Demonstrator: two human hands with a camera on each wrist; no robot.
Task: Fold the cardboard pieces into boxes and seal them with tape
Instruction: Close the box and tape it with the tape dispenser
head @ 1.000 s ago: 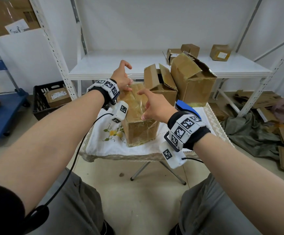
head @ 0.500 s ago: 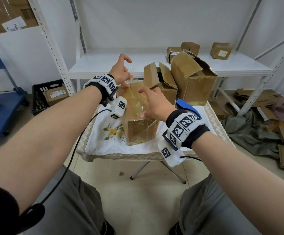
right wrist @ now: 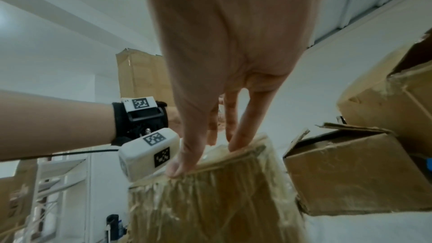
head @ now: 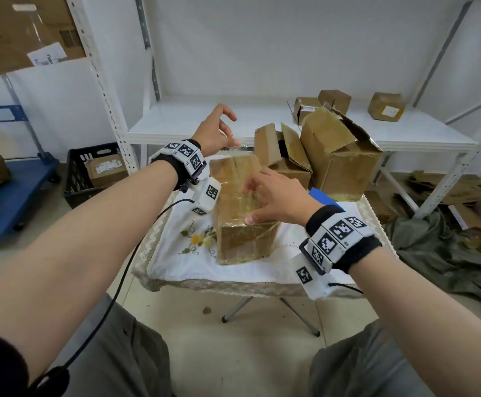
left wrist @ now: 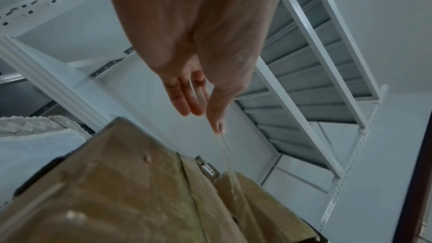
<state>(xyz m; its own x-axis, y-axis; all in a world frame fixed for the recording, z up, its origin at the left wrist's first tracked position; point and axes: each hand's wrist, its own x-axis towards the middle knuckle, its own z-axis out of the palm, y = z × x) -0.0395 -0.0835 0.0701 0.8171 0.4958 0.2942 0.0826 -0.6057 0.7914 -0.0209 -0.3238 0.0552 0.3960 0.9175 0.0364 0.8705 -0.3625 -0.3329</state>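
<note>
A brown cardboard box (head: 242,242) wrapped in glossy clear tape stands upright on the white cloth of a small table (head: 176,253). My left hand (head: 232,130) hovers above the box's far top edge. Its thumb and fingers pinch the end of a clear tape strip (left wrist: 224,151) that runs down to the box (left wrist: 140,191). My right hand (head: 250,203) rests on the box top. Its thumb (right wrist: 175,169) presses on the near top edge and its straight fingers (right wrist: 236,145) press further back on the box (right wrist: 210,200).
Two open, crumpled boxes (head: 285,159) (head: 339,156) crowd the table behind and to the right. A white shelf (head: 262,121) beyond holds three small boxes. A black crate (head: 90,173) and a blue cart (head: 12,196) sit left, and cardboard scraps (head: 462,196) litter the floor on the right.
My left hand has shifted slightly above the far end of the box with the tape. My right hand stays pressed on the box top.
</note>
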